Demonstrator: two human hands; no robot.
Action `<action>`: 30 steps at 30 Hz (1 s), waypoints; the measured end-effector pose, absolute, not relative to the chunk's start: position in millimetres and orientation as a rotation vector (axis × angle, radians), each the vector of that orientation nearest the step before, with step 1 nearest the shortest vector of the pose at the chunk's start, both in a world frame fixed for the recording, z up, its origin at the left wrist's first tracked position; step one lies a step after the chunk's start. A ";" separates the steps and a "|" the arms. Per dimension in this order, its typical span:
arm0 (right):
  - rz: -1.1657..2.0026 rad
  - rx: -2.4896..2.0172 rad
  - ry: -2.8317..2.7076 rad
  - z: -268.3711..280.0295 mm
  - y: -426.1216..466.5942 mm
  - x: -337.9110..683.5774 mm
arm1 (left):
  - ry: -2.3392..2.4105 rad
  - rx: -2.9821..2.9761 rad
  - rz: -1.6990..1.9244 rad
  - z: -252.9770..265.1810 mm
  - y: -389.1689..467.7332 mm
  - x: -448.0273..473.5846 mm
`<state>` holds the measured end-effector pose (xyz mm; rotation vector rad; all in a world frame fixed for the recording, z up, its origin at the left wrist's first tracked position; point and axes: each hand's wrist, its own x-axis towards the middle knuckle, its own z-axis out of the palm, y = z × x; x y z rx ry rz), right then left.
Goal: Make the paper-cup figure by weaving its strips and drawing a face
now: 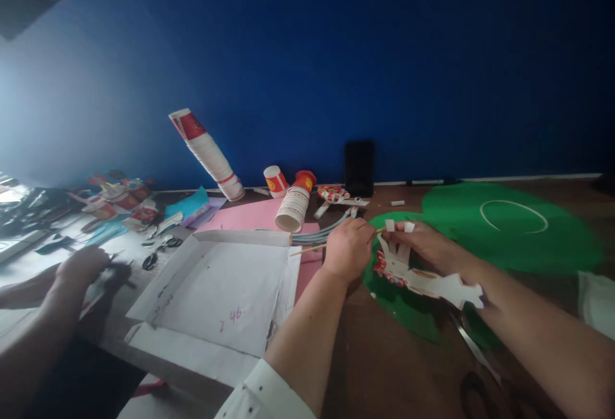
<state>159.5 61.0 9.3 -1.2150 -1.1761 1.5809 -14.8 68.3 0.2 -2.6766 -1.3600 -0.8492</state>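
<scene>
While the left hand [350, 246] is grasping a thin stick [307, 250], the right hand [420, 244] is pinching a white paper cutout [435, 285] near its tabs [390, 225]. The cutout is hanging over a green sheet [418, 323], near scissors [473, 342]. The stick's right end is pointing toward the tabs; contact cannot be told. A shallow white box [211, 297] is lying to the left.

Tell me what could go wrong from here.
The cut paper cup looks thin, so it might crease or tear in the right hand. The scissors lie close to the right forearm, so a careless move could bump them. The tall stack of paper cups leans steeply, so a knock could topple it.
</scene>
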 end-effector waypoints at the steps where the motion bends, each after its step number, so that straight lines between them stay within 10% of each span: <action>1: 1.575 -1.217 -1.175 9.7 60.7 159.5 | -1.352 -2.680 -0.841 -0.1 68.4 -15.0; 30: 1.423 -1.318 -1.312 8.0 63.4 162.3 | -1.697 -2.791 -0.903 4.6 68.8 -12.5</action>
